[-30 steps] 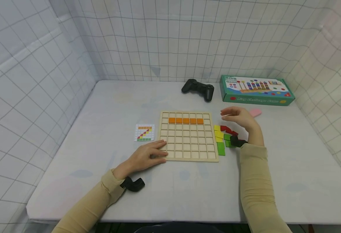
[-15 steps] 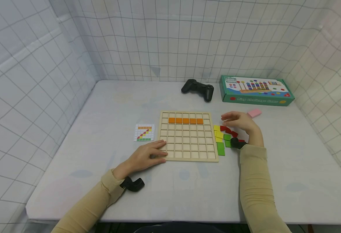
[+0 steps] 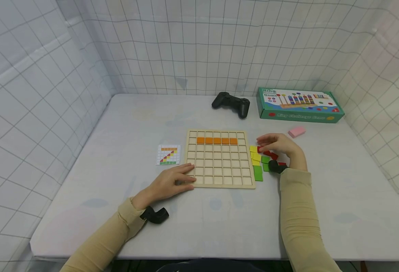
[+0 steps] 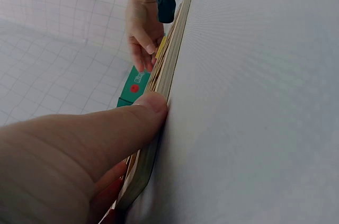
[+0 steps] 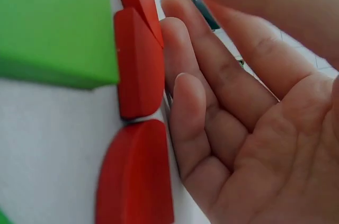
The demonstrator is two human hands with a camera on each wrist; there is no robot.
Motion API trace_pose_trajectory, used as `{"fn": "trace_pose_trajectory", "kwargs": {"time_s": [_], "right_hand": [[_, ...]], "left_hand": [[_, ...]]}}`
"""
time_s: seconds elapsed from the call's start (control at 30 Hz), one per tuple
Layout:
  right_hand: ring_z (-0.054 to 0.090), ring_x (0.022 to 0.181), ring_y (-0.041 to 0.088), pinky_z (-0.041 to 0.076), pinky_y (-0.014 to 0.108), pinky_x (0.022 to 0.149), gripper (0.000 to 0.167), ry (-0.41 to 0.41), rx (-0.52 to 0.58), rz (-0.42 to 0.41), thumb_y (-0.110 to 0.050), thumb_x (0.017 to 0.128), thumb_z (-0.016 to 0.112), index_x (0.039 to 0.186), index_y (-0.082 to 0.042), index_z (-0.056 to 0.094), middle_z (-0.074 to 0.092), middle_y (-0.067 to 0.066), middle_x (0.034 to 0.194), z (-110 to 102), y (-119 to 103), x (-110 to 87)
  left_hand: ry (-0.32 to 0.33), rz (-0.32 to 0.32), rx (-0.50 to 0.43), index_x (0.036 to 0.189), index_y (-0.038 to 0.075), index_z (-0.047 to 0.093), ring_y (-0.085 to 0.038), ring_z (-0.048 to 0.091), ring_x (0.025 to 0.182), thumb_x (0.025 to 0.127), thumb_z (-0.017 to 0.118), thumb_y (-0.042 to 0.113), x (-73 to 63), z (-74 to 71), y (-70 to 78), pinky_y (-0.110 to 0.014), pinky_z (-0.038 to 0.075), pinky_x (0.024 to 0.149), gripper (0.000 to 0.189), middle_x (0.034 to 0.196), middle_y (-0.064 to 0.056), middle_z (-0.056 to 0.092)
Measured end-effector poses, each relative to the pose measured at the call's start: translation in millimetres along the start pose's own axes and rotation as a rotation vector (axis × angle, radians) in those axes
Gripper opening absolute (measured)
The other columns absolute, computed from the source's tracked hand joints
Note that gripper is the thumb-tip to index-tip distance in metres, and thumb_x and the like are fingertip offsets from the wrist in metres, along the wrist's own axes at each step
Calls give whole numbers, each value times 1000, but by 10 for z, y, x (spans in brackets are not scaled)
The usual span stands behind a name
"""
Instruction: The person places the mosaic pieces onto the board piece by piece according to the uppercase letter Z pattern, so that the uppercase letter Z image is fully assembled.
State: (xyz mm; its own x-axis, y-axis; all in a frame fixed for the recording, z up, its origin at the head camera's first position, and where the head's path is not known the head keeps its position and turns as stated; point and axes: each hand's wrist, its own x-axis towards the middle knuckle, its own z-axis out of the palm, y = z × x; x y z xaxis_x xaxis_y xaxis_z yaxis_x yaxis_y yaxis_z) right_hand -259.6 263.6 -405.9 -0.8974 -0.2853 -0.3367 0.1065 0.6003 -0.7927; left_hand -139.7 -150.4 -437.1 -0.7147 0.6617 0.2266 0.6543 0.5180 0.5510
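Observation:
A square wooden grid board (image 3: 216, 187) lies mid-table, with a row of orange tiles (image 3: 217, 141) near its far side. My left hand (image 3: 170, 182) rests at its near left corner, fingers spread on the board; in the left wrist view the thumb (image 4: 151, 102) touches the board's side edge. Just right of the board, my right hand (image 3: 281, 144) hovers low over red pieces (image 3: 270, 155), thumb apart from the bent fingers. In the right wrist view, curved red pieces (image 5: 140, 70) lie beside the fingertips, nothing visibly gripped. Yellow tiles (image 3: 255, 158) and green tiles (image 3: 258, 173) lie close by.
Left of the board lies a pattern card (image 3: 168, 155) with coloured shapes on a grid. Farther back are a black game controller (image 3: 231, 104), a green game box (image 3: 299, 105) and a pink block (image 3: 297, 131). Grid-patterned cloth walls surround the table's back and sides.
My right hand has come down and slightly nearer, its fingertips now at the red pieces, so the pink block shows more fully. The left hand has stayed on the board.

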Motion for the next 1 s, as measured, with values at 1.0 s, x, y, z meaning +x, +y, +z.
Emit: {"fn": "trace_pose_trajectory", "kwargs": {"time_s": [1.0], "right_hand": [[51,98,26,46,37,88,41,34,-178,46,-19,82,74,118,-4,63,61,15,114,26,-88,44]], "left_hand": [[1,3,-8,111,13,72,-22,36,134,87,68,30,-2,-3,-1,-39,31,110,30,140,-10,47]]}}
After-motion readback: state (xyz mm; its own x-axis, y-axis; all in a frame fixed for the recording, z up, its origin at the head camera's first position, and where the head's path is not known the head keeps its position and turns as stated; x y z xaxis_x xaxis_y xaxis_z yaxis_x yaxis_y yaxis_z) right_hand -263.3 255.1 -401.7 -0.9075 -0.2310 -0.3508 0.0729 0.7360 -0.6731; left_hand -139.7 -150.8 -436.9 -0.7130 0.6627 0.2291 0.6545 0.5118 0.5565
